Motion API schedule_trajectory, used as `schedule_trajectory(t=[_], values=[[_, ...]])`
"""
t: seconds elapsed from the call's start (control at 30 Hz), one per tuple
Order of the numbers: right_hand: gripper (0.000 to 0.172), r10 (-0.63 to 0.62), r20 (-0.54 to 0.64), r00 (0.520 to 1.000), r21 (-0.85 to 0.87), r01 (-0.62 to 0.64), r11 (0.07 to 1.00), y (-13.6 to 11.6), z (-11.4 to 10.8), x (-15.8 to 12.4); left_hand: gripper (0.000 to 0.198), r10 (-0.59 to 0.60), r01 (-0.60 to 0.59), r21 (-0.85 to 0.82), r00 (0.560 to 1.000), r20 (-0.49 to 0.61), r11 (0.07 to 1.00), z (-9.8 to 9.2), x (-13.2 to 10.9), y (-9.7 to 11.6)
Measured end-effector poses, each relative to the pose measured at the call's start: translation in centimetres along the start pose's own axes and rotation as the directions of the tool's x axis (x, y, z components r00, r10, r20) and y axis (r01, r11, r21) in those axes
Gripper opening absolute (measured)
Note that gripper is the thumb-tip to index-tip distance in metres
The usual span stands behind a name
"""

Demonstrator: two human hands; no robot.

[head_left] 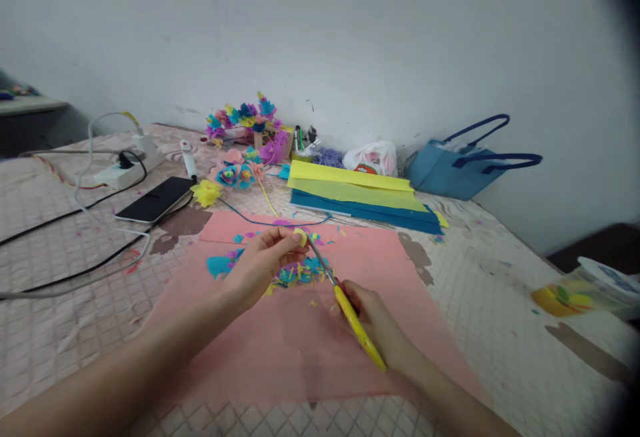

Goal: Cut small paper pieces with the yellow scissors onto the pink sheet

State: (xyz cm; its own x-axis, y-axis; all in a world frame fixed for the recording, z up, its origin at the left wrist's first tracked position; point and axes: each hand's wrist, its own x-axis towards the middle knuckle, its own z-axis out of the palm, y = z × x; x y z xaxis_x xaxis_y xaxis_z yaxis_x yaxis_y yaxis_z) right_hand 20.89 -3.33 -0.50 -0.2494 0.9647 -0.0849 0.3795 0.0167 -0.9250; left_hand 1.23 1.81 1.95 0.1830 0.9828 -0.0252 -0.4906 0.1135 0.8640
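My left hand pinches a small yellow paper piece above the middle of a pink paper sheet. Yellow-handled scissors are gripped in my right hand, with their blades pointing up and left to the yellow piece. Whether the blade tips touch the paper cannot be made out. Under and behind my left hand, small blue, purple and yellow paper scraps lie on the pink sheet.
Yellow and blue paper sheets lie behind the pink one. Paper flowers, a phone and a power strip with cables are at the left. A blue bag stands back right; a plastic cup lies far right.
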Motion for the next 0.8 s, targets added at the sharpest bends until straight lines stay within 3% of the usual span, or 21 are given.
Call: schedule_trajectory(t=[0.17,0.3,0.47,0.8], values=[[0.001,0.030,0.002,1.000,0.049,-0.030,0.998,-0.7,0.0,0.0,0.016,0.000,0.000,0.001,1.000,0.020,1.000,-0.1,0.1,0.1],[0.017,0.053,0.043,0.998,0.100,-0.057,0.993,-1.7,-0.1,-0.1,0.018,-0.015,0.015,0.006,1.000,0.018,1.000,-0.1,0.2,0.4],[0.033,-0.017,0.095,0.995,-0.011,0.018,1.000,-2.4,-0.6,-0.3,0.017,-0.030,0.027,0.055,0.997,0.067,0.998,-0.5,0.5,0.5],[0.027,-0.010,0.084,0.996,-0.105,0.019,0.994,-1.1,-0.9,0.0,0.020,-0.028,0.021,0.066,0.993,0.114,0.998,-0.8,0.7,0.6]])
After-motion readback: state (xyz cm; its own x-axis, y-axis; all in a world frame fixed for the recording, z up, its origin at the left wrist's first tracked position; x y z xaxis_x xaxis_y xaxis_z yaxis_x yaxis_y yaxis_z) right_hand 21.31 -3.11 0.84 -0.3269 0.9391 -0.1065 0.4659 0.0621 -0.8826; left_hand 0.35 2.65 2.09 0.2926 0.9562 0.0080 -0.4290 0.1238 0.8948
